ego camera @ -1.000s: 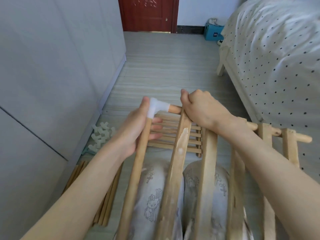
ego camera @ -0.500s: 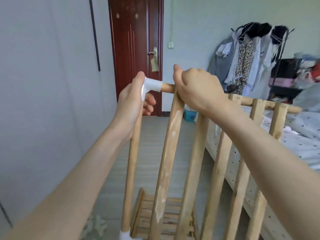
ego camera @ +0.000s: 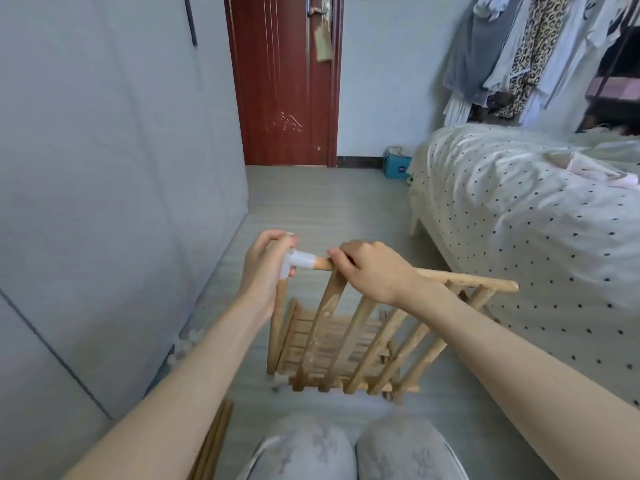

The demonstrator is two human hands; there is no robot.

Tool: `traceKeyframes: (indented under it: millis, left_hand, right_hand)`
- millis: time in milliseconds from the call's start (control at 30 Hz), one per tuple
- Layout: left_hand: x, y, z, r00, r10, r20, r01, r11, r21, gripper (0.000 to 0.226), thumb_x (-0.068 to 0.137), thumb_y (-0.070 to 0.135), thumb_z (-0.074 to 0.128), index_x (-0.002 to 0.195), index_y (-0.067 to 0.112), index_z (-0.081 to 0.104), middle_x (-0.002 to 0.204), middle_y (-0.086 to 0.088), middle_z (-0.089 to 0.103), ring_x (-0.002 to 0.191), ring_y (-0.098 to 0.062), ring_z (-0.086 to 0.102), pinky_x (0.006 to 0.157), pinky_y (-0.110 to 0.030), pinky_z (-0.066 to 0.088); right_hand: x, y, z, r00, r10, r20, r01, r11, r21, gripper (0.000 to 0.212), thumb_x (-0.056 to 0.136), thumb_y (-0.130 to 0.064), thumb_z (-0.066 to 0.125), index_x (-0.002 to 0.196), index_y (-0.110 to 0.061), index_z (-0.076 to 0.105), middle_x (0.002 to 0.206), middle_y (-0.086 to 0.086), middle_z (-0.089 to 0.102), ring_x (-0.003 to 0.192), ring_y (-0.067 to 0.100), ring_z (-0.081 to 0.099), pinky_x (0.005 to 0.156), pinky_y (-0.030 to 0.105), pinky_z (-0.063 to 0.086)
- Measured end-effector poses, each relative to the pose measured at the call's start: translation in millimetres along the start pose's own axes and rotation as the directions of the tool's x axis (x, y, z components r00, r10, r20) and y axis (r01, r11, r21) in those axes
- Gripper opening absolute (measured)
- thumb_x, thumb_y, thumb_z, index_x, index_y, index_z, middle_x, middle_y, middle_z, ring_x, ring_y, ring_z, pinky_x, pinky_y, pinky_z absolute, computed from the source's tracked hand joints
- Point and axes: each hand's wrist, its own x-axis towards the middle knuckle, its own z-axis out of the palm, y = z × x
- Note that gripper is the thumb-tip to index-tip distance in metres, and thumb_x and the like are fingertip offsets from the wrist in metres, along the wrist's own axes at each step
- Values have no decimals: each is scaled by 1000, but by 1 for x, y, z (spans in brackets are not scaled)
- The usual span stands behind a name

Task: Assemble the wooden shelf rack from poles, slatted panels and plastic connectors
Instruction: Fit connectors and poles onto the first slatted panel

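A slatted wooden panel [ego camera: 349, 337] stands tilted on the floor in front of my knees, its top rail [ego camera: 464, 279] running to the right. A white plastic corner connector [ego camera: 294, 263] joins that rail to an upright pole [ego camera: 275, 327] at the left. My left hand [ego camera: 265, 268] grips the connector and the pole's top. My right hand [ego camera: 370, 268] is curled over the top rail just right of the connector. A second slatted panel [ego camera: 329, 358] lies low behind the slats.
A grey wardrobe [ego camera: 104, 168] lines the left. A bed with a dotted cover [ego camera: 519, 220] fills the right. Loose white connectors [ego camera: 188, 342] lie by the wardrobe's base, spare poles [ego camera: 214, 441] at lower left. A red door [ego camera: 284, 81] is ahead.
The view has tipped back down from the door toward the floor. The panel sits lower and farther from me. Both hands keep their hold at the connector corner.
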Motion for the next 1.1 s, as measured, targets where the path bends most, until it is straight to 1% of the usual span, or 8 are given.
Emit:
traceKeyframes:
  millis: [133,267,367,467,633,733,900,1100]
  left_hand:
    - [-2,-76,-19,993,-110,-35,111,994,19,12,85,13,59,79,23,55,74,8,57,62,1,56,49,-17,43]
    - [1,-116,-31,976,-217,18,216,974,71,6,66,26,61,63,29,57,61,19,59,62,1,55,51,-18,43]
    - [10,-135,-39,956,-292,-25,293,952,86,13,70,17,56,59,21,52,54,9,51,53,-9,46,43,-19,32]
    - [17,-151,-49,912,-402,-84,410,902,134,26,80,2,46,58,15,42,52,2,42,47,-11,36,37,-19,21]
    - [32,-160,-66,803,-590,85,576,804,146,22,87,13,48,65,15,52,44,4,41,48,-13,34,52,-27,26]
    - [36,-163,-63,818,-564,113,549,824,142,33,89,13,50,56,20,50,45,5,35,50,-13,28,54,-29,18]
    - [38,-168,-57,888,-459,-22,459,888,27,22,94,12,50,74,17,48,45,4,39,46,-12,32,54,-30,19]
    - [41,-170,-47,899,-425,-105,414,903,-115,14,96,16,50,82,19,49,45,5,40,46,-9,34,52,-27,23]
  right_hand:
    - [-10,29,59,974,-46,222,18,992,128,28,97,-34,44,100,-13,63,99,4,60,91,20,55,81,29,41]
    - [-9,50,97,932,-72,356,21,989,144,27,89,-37,60,101,-14,65,95,3,61,90,19,55,84,33,43]
    - [-6,60,114,903,-62,424,-2,989,149,29,85,-40,64,103,-18,67,98,0,62,92,17,56,83,30,45]
    - [-4,68,132,878,-109,467,88,994,66,31,88,-47,56,96,-19,65,95,-4,59,90,16,56,80,34,47]
    - [-2,70,156,865,-195,463,225,974,-11,32,96,-51,31,75,-27,37,73,-10,48,67,17,49,59,31,36]
    - [0,74,165,868,-206,453,257,965,-53,31,94,-54,19,86,-27,32,65,-13,38,59,16,39,58,32,30]
    - [7,77,167,859,-185,477,265,958,-106,52,78,-63,-8,88,-26,27,58,-14,29,47,6,26,56,33,33]
    - [14,74,167,893,-184,411,262,955,-141,59,91,-53,7,87,-14,51,54,-18,11,42,-1,7,38,24,13]
